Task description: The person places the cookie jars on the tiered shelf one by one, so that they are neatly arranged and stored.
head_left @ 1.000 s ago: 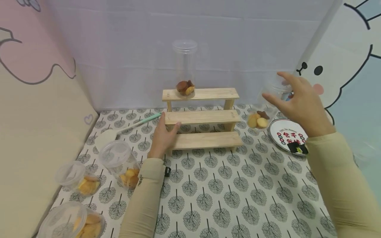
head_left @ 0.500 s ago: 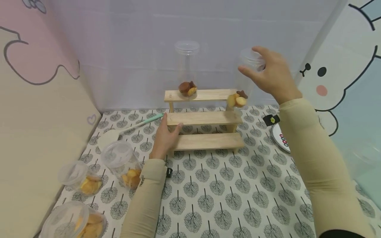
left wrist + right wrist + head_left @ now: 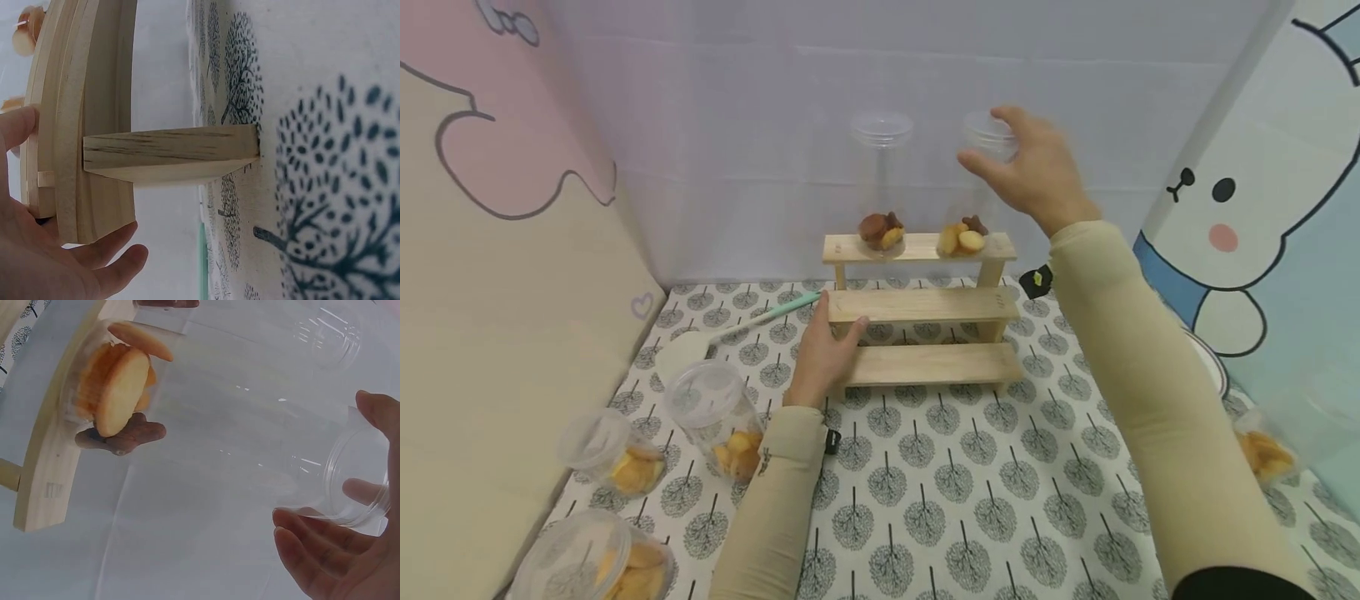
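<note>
A three-step wooden shelf rack [image 3: 925, 305] stands on the table; my left hand [image 3: 823, 354] grips its left end, thumb on the front and fingers around the end, as the left wrist view shows. My right hand [image 3: 1030, 171] holds a tall clear plastic jar by its lid [image 3: 991, 133]. Cookies [image 3: 962, 239] lie at the bottom of this jar, which stands upright on the top step toward the right. In the right wrist view the fingers curl around the lid end, and the cookies [image 3: 122, 387] show through the wall. Left of it stands a similar jar with cookies [image 3: 882, 232].
Several clear jars of cookies [image 3: 711, 400] stand at the table's left. A white and green spatula-like tool [image 3: 760, 321] lies beside the rack. At the right, a plate [image 3: 1210, 358] is partly hidden by my sleeve, with another cookie jar [image 3: 1262, 450] near it.
My right hand has carried the jar from above the plate leftward and over onto the top step. My left hand has kept its grip on the rack.
</note>
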Tool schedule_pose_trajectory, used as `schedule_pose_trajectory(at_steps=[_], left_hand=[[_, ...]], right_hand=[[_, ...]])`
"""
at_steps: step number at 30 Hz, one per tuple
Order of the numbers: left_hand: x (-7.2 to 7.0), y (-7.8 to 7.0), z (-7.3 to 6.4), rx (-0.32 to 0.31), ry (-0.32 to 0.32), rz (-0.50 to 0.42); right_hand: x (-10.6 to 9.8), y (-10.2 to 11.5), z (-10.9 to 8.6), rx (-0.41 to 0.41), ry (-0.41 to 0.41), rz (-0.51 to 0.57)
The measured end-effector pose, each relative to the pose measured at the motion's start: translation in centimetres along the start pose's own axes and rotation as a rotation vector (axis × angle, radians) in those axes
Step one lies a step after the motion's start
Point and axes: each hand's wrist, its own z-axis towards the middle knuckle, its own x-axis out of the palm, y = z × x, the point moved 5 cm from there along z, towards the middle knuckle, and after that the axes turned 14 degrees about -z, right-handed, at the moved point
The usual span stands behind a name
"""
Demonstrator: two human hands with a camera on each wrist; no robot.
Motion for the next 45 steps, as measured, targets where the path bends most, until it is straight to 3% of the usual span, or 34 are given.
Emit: schedule_pose_trajectory(at_steps=[7, 15, 31, 39, 42, 45], left_hand=[[0.1, -0.3, 0.1, 0.014, -0.007, -0.004], [0.8, -0.5, 0.1, -0.003, 0.014, -0.010], [1.7, -1.1, 0.2, 0.024, 0.032, -0.020], [1.4, -1.1, 0.4, 0.019, 0.028, -0.006], [0.9, -1.0, 0.4, 0.017, 0.028, -0.001], [0.4, -0.9, 0.5, 0.009, 0.030, 0.007]], right_hand=[[0.8, 0.8, 1.2, 0.028, 0.047, -0.021], [1.0, 0.3, 1.8, 0.035, 0.069, -0.069], [0.0, -0.5, 1.4, 0.061, 0.144, -0.099], [-1.6, -0.5, -0.7, 0.071, 0.223, -0.084], [-2.7, -0.7, -2.8, 0.017, 0.256, -0.138], [-3.6, -1.2, -6.0, -0.068, 0.302, -0.215]])
